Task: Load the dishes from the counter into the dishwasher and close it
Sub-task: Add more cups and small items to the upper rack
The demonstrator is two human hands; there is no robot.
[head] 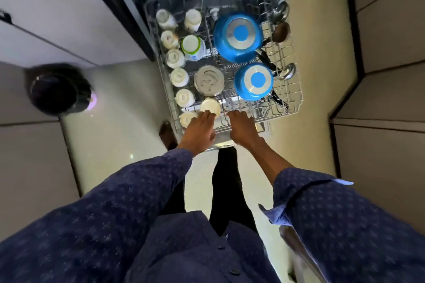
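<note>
Step in hand, as judged from the layout: the pulled-out dishwasher rack (296,89) appears loaded, and both hands are at its near edge, either seating a last cup or preparing to push the rack in. Working left to right: a dark round bin (57,89) stands on the floor well apart from the rack. Along the rack's left side runs a column of white cups (179,77), inverted, with a green-rimmed cup (190,45) beside them. The left hand (200,128) reaches over the near-left corner, its fingers extended and lying on an inverted cream cup (210,105) (contact appears to be fingertip only; no curl round the cup is visible). A clear round lid (208,80) lies at centre. The right hand (241,126) rests palm-down on the front wire of the rack, fingers extended; whether the fingertips hook the wire cannot be told. Further right sit a large blue saucepan (238,37) and a small blue saucepan (254,81), both bottom-up, then ladles (281,10) at the far-right edge. The next move probably calls for an even push from both hands, keeping the rack square on its runners, then raising the door, which is largely hidden beneath the rack. The bench is not clearly in view, so remaining dishes cannot be confirmed. Raised markings on the lid and print on the cup bases are too blurred to read; no brand is legible.
</note>
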